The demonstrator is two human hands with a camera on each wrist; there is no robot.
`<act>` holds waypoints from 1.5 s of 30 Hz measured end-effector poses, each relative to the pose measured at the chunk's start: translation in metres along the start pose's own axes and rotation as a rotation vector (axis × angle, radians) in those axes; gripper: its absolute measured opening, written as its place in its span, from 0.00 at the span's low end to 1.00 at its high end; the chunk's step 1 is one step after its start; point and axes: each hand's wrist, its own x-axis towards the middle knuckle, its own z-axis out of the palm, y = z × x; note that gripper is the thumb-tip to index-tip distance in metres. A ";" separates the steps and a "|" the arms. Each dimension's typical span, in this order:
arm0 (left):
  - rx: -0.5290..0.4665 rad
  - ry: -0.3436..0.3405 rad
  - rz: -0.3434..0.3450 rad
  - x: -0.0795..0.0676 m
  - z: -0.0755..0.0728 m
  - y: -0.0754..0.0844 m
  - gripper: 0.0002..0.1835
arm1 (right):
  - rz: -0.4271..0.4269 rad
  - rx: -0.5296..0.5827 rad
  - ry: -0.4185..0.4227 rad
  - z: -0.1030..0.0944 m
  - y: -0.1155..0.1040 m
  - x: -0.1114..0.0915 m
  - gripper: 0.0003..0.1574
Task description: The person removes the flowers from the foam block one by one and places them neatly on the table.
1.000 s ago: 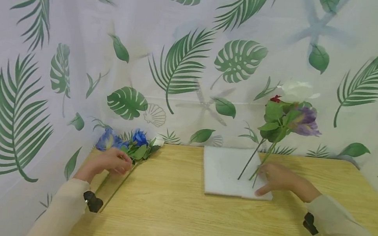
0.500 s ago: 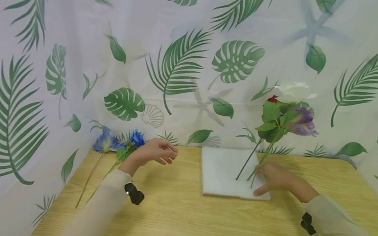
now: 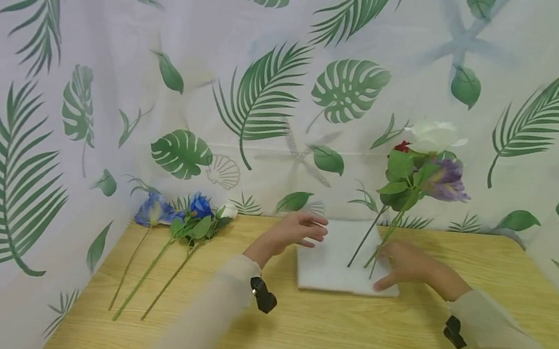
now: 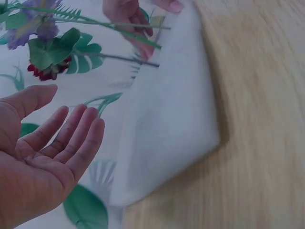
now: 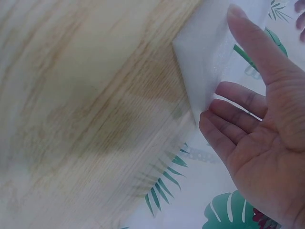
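A white foam board [image 3: 326, 264] lies flat on the wooden table. Three artificial flowers stand slanted in it: a white bloom [image 3: 433, 136], a purple one [image 3: 446, 180] and a partly hidden red one [image 4: 50, 71]. My right hand [image 3: 412, 266] rests at the board's right side, thumb on top and relaxed fingers against the edge. My left hand [image 3: 293, 234] overlaps the board's back left corner in the head view. In the left wrist view its fingers are spread loosely beside the board, with nothing in them.
At the table's left lie three long-stemmed flowers: a pale blue bloom [image 3: 152, 209], a blue rose [image 3: 200, 205] and a white one [image 3: 229, 210]. Behind the table [image 3: 312, 336] hangs a white leaf-print curtain [image 3: 288, 18], which also runs along the left side.
My left hand has moved right, from the flowers lying at the left to the foam board's left side, carrying nothing. My right hand has stayed at the board.
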 end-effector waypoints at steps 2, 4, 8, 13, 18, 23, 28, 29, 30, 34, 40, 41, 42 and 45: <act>-0.020 0.001 -0.008 0.008 0.012 -0.002 0.23 | -0.010 -0.007 0.001 0.000 0.002 0.000 0.42; -0.039 0.005 -0.018 0.015 0.023 -0.004 0.23 | -0.024 -0.007 0.010 0.001 0.004 0.001 0.42; -0.085 0.009 -0.035 0.027 0.041 -0.007 0.23 | -0.101 -0.007 0.059 0.007 0.014 0.002 0.41; -0.134 -0.004 -0.038 0.037 0.053 -0.008 0.24 | -0.097 -0.025 0.055 0.007 0.013 0.004 0.41; -0.165 -0.037 -0.037 0.047 0.061 -0.011 0.22 | 0.008 -0.044 -0.008 0.000 0.000 0.002 0.41; -0.204 -0.055 -0.032 0.053 0.068 -0.012 0.19 | 0.010 -0.035 -0.005 0.001 0.000 0.001 0.41; -0.220 -0.059 -0.034 0.056 0.072 -0.010 0.19 | 0.004 -0.022 0.007 0.000 0.000 0.001 0.40; -0.221 -0.056 -0.035 0.056 0.072 -0.010 0.19 | -0.004 -0.025 0.010 0.000 0.000 0.001 0.40; -0.222 -0.052 -0.034 0.055 0.072 -0.010 0.19 | -0.005 -0.024 0.013 -0.001 -0.001 0.001 0.40; -0.217 -0.035 -0.027 0.055 0.072 -0.007 0.18 | -0.014 -0.034 0.017 -0.003 -0.002 0.001 0.40; -0.205 -0.017 -0.013 0.053 0.069 -0.007 0.16 | 0.005 -0.024 0.001 -0.002 -0.001 0.002 0.42; -0.203 -0.014 -0.012 0.052 0.069 -0.007 0.16 | 0.006 -0.020 -0.002 -0.002 0.000 0.002 0.42; -0.197 -0.011 -0.007 0.051 0.068 -0.008 0.15 | 0.015 -0.015 -0.004 -0.002 0.000 0.002 0.43; -0.189 0.000 0.011 0.047 0.068 -0.010 0.15 | 0.034 -0.007 -0.009 0.001 0.003 0.002 0.43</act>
